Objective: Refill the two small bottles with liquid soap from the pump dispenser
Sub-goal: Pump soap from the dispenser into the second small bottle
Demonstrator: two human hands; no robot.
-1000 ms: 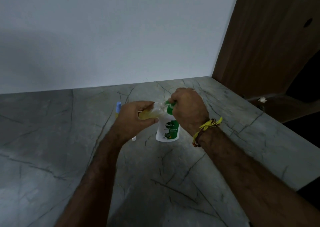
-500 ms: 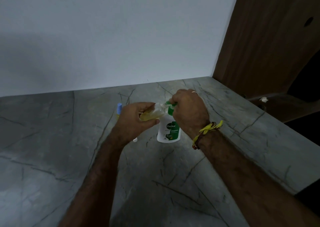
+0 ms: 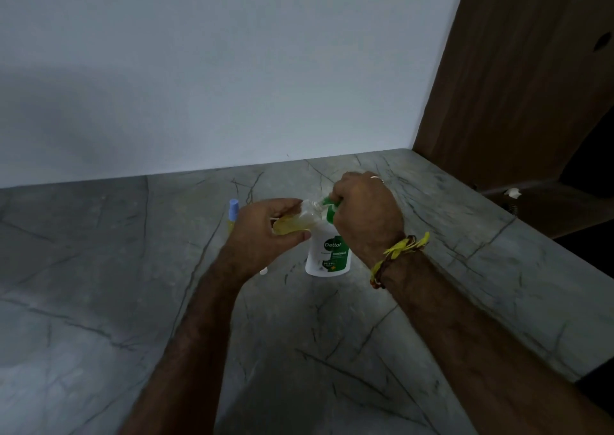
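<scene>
A white pump dispenser (image 3: 327, 255) with a green label and green pump head stands on the grey marble counter (image 3: 299, 335). My right hand (image 3: 365, 215) is curled over its pump head from above. My left hand (image 3: 265, 232) grips a small clear bottle (image 3: 294, 222), tilted with its open mouth at the pump's nozzle; yellow liquid fills its lower part. A second small bottle (image 3: 232, 215) with a blue cap and yellow liquid stands behind my left hand, mostly hidden.
A small white cap (image 3: 263, 271) lies on the counter under my left wrist. A white wall rises behind the counter, and a brown wooden panel (image 3: 515, 85) closes the right side. The counter's edge drops off at the right.
Both hands, the tilted bottle and the dispenser hold almost the same place; only a slight shift of the view shows.
</scene>
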